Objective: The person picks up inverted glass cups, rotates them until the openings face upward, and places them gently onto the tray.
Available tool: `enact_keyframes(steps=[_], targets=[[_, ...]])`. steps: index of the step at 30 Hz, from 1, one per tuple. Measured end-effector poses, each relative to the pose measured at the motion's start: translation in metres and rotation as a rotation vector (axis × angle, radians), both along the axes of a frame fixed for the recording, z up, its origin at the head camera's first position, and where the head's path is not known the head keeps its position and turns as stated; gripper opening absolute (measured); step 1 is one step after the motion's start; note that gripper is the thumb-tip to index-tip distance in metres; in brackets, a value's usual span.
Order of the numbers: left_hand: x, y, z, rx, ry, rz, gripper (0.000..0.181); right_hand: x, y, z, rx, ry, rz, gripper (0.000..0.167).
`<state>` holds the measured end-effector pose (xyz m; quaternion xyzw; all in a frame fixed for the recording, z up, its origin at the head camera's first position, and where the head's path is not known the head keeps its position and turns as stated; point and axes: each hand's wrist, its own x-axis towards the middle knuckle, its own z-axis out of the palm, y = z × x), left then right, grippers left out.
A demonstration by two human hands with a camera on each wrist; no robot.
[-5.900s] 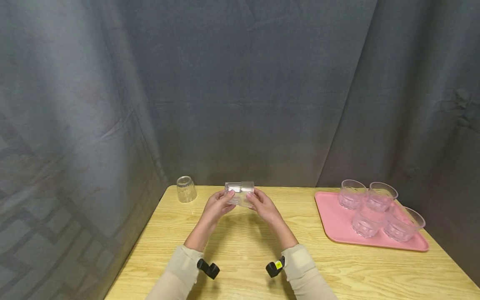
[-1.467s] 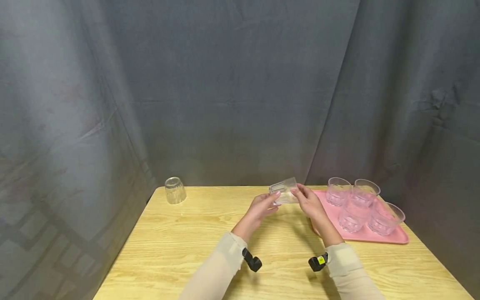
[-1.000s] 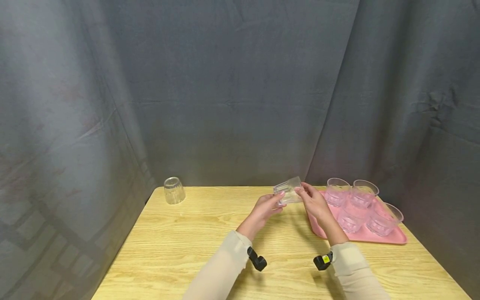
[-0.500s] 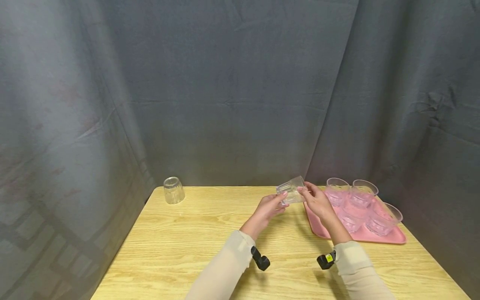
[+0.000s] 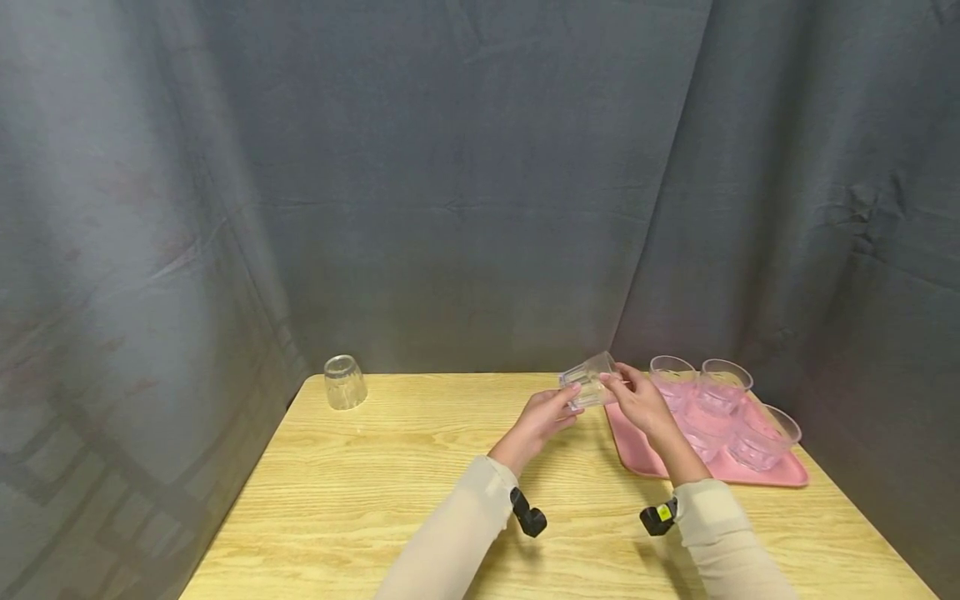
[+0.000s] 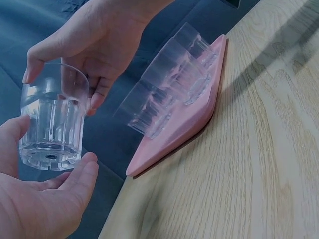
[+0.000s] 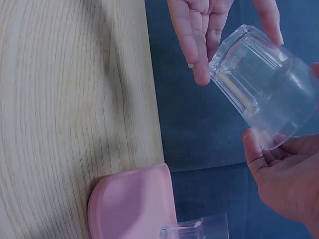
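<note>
A clear faceted tumbler (image 5: 588,375) is held in the air between both hands, tilted, to the left of the pink tray. My left hand (image 5: 543,417) grips it near its thick base, thumb on one side and fingers at the other. My right hand (image 5: 647,408) pinches the wide rim end. In the left wrist view, the tumbler (image 6: 52,122) looks empty and see-through. The right wrist view shows the tumbler (image 7: 264,82) with the right thumb on its rim and the left fingers by its base.
On the pink tray (image 5: 637,454) at the right stand several clear tumblers, mouths up, partly behind the right hand and forearm. Another tumbler (image 5: 345,383) stands upside down at the table's far left corner. Grey curtains (image 5: 465,208) enclose the wooden table (image 5: 360,508).
Both hands have carried the tumbler from the table's middle rightward to beside the tray, and it has gone from level to tilted with its rim end higher. The view has turned slightly right.
</note>
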<state>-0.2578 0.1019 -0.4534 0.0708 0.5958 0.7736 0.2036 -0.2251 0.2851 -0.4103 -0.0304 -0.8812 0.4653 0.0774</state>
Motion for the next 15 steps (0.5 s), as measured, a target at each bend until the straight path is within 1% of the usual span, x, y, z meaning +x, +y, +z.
enact_keyframes(steps=[6,15], targets=[[-0.001,0.007,0.0,0.02,-0.021,0.007,0.056,0.0,0.004,0.004,0.014,-0.001,0.006,0.078],[-0.002,0.017,-0.004,0.093,-0.056,0.031,0.057,-0.003,0.012,0.007,0.043,0.009,0.012,0.081]])
